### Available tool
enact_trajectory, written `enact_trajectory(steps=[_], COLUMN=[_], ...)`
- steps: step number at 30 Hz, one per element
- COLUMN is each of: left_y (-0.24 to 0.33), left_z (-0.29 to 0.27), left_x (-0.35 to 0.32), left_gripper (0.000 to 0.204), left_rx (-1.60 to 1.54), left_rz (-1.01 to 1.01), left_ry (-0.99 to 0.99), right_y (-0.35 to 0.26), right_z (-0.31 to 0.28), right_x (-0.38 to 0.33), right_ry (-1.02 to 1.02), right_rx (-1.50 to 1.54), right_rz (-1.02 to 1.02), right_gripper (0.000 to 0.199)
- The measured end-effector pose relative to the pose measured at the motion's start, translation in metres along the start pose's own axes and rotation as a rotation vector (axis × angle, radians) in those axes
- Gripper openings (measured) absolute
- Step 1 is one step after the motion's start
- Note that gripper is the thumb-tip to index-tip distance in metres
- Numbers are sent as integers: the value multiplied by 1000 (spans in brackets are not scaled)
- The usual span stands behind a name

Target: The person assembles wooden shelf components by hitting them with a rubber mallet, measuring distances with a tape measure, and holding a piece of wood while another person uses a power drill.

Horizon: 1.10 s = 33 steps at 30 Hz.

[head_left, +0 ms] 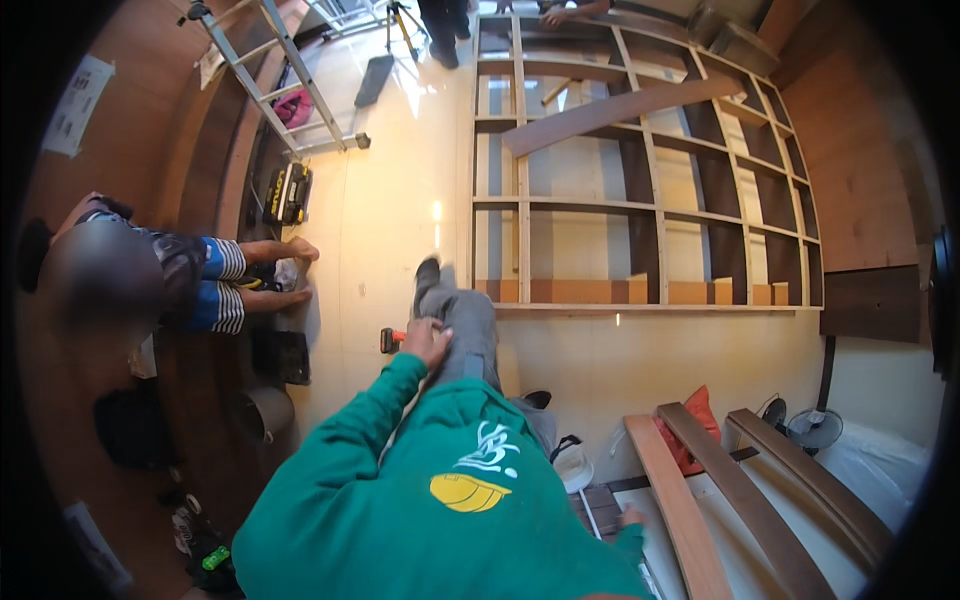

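Note:
My left hand is closed in front of my grey trousers. A black and orange cordless drill juts out of its left side, and the rest of the tool is hidden by the hand. Low on the right, my right hand shows only in part beyond the green sleeve, its fingers blurred. It is near a reddish-brown board and a thin white bar. Whether it touches either one, I cannot tell.
A large wooden grid frame lies ahead right, a loose plank across it. On the left a person bends beside a black case; a stepladder stands farther off. Brown boards and a fan are at right.

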State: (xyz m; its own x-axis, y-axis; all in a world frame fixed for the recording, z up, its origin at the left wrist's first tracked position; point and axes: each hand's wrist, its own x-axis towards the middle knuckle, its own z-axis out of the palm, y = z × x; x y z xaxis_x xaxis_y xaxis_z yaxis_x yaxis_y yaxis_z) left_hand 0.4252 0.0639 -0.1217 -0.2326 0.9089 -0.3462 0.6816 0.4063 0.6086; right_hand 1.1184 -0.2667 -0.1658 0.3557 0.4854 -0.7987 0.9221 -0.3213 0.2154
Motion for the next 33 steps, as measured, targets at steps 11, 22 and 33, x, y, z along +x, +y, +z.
enact_trajectory(steps=[11,22,33], left_y=[-37,-245,-280], left_z=[14,-26,-90], left_x=[-155,-336,-291], left_gripper=[44,60,52], left_rx=[-134,148,5], left_rz=[-121,-667,-567], left_ry=[320,-150,178], right_y=[-63,-269,-256], right_z=[-246,-179,-53], right_x=[31,49,68], right_ry=[217,227,44], right_rx=[664,60,415], right_rz=[-132,-586,-431], right_gripper=[42,48,35])
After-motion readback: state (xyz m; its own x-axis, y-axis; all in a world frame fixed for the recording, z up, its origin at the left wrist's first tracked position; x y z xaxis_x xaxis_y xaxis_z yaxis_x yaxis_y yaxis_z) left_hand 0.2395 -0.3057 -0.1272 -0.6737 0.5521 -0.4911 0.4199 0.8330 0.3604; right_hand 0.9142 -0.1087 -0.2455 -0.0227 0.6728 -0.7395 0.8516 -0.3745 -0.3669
